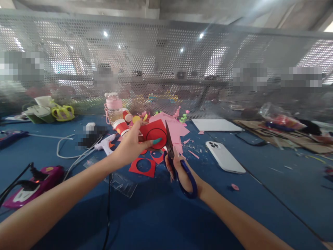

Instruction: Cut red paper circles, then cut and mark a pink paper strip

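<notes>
My left hand (134,144) pinches a piece of red paper (154,133) with a black circle drawn on it, holding it above the blue table. My right hand (180,170) grips blue-handled scissors (173,152), the dark blades pointing up at the right edge of the red paper. Below the hands lies a red paper scrap (142,167) with a round hole cut out. More red scraps lie beside it.
A white phone (225,156) lies face down to the right. Pink paper (174,128), a glue gun (105,143), a pink bottle (113,107), red cups (120,126), a clear ruler (122,182), cables and a magenta device (36,182) crowd the left. A perforated metal screen (166,69) stands behind.
</notes>
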A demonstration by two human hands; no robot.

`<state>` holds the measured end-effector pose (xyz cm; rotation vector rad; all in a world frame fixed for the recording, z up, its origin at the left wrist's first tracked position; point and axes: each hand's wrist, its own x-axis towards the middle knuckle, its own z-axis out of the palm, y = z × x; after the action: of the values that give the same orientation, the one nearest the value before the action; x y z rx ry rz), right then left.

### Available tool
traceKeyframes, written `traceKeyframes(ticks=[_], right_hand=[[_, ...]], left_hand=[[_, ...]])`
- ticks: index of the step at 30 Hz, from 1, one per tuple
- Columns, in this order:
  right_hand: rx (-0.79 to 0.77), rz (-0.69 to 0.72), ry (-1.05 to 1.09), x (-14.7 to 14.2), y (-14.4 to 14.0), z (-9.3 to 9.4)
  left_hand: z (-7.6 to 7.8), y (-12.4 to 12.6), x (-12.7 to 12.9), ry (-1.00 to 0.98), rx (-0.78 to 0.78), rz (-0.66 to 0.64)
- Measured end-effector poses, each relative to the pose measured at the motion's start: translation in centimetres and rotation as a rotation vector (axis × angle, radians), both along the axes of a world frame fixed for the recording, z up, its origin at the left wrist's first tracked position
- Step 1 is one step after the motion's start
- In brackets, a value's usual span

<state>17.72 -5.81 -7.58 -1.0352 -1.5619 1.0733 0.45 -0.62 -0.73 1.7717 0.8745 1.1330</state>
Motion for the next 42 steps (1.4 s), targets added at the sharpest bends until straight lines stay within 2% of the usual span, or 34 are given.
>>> traceKeyframes(ticks=[6,11,29,36,42], right_hand=[[0.043,-0.01,0.025,-0.07,0.19,-0.29],[0.047,-0.003,0.026,-0.03,0.22,-0.31],[-0.02,-0.031,-0.116,0.44,0.13,-0.08],[-0.011,-0.014,-0.017,0.11,0.09,-0.02],[-0.012,-0.01,0.025,0.12,0.38,-0.25]], left_hand=[[-0.24,0.01,0.2,-0.029,0.027,0.015],[-0.5,0.03,0.39,-0.079,0.011,-0.02],[-0.08,0.66,-0.25,-0.085,-0.053,-0.122],[-0.55,0.68,-0.26,-0.052,-0.029,-0.034],[-0.61,0.31,0.15,-0.101,-0.053,-0.08]])
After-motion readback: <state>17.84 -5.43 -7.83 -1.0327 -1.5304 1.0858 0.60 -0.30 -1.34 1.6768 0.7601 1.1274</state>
